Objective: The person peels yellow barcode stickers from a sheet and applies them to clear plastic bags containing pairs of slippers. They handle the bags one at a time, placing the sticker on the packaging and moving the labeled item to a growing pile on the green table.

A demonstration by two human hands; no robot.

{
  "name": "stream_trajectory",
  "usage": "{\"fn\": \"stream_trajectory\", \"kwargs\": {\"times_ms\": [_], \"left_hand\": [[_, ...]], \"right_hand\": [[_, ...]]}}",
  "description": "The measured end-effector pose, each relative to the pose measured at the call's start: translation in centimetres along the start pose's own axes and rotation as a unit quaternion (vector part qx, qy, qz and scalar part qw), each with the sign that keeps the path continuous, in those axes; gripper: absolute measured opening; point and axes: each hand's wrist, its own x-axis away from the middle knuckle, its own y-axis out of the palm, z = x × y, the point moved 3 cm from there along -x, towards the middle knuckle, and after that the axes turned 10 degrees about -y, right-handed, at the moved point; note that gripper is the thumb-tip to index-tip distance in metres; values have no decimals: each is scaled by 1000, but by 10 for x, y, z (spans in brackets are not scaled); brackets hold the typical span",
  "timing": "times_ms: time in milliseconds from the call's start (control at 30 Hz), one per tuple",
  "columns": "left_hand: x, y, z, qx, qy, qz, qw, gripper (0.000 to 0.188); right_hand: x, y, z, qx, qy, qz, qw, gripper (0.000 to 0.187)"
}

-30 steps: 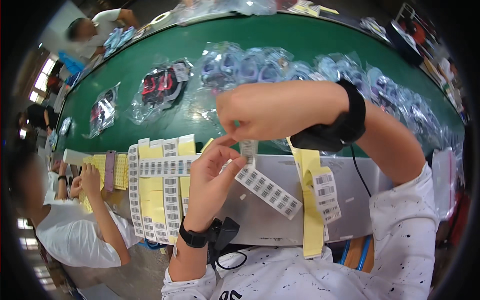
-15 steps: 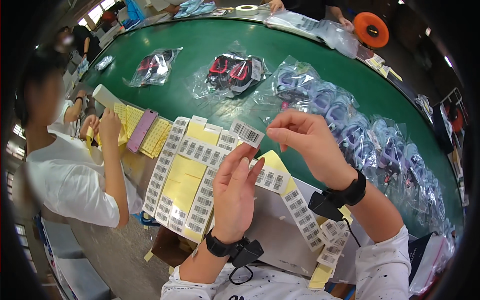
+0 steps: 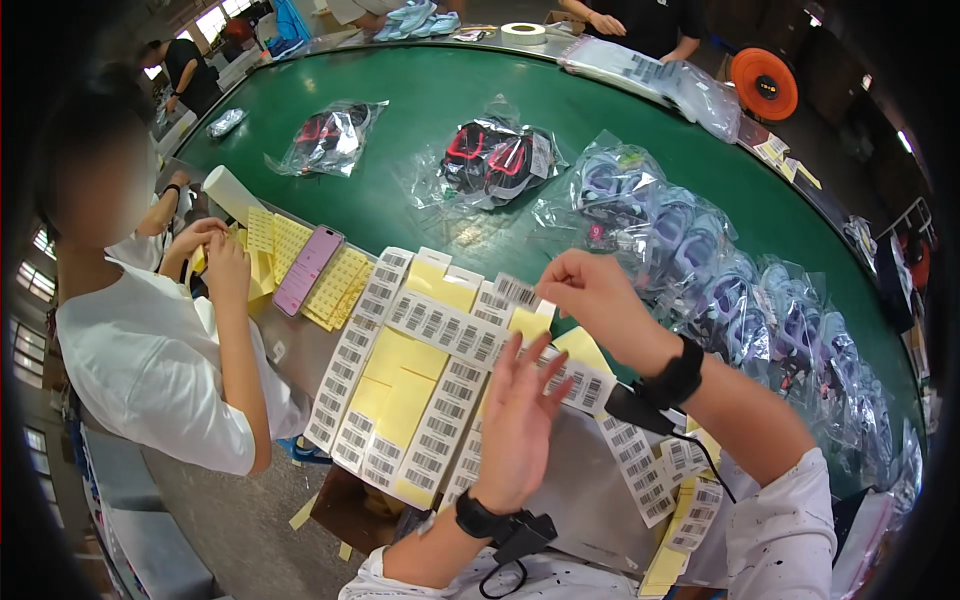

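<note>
My right hand (image 3: 605, 312) pinches a white barcode label (image 3: 517, 290) by its right end, above the work board. Just below that label, a bare yellow piece of backing paper (image 3: 529, 322) shows. My left hand (image 3: 515, 445) is open with its fingers spread, reaching up over the strips. Its fingertips are close to a barcode label strip (image 3: 586, 386), and whether they touch it I cannot tell. Several sheets of barcode labels (image 3: 440, 326) on yellow backing lie to the left of my hands. Another label strip (image 3: 638, 470) runs down under my right forearm.
Clear-bagged light blue shoes (image 3: 690, 235) line the green table (image 3: 400, 210) on the right. Bagged black-and-red shoes (image 3: 495, 160) lie farther off. A pink phone (image 3: 309, 270) rests on yellow sticker sheets. A co-worker (image 3: 160, 350) stands close on my left. An orange disc (image 3: 764, 84) is far right.
The barcode label has passed from my left fingertips to my right hand's pinch. My left hand has moved down and spread its fingers. The view has shifted, and the phone screen is now lit.
</note>
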Motion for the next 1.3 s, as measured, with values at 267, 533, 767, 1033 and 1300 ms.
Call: {"fn": "stream_trajectory", "kwargs": {"times_ms": [267,533,767,1033,1300], "left_hand": [[28,-43,-72,-197,-45,-57,978,37],[27,-43,-75,-216,-31,-93,971,30],[25,-49,-85,-205,-33,-137,969,34],[27,-46,-83,-185,-62,-114,974,28],[27,-49,-77,-227,-38,-122,966,17]], "right_hand": [[-79,31,48,-48,105,-20,993,12],[-156,102,48,-105,78,-113,985,11],[-188,157,13,57,-24,-97,993,17],[-190,191,6,66,-35,-90,993,17],[-188,193,5,87,-75,-111,987,17]]}}
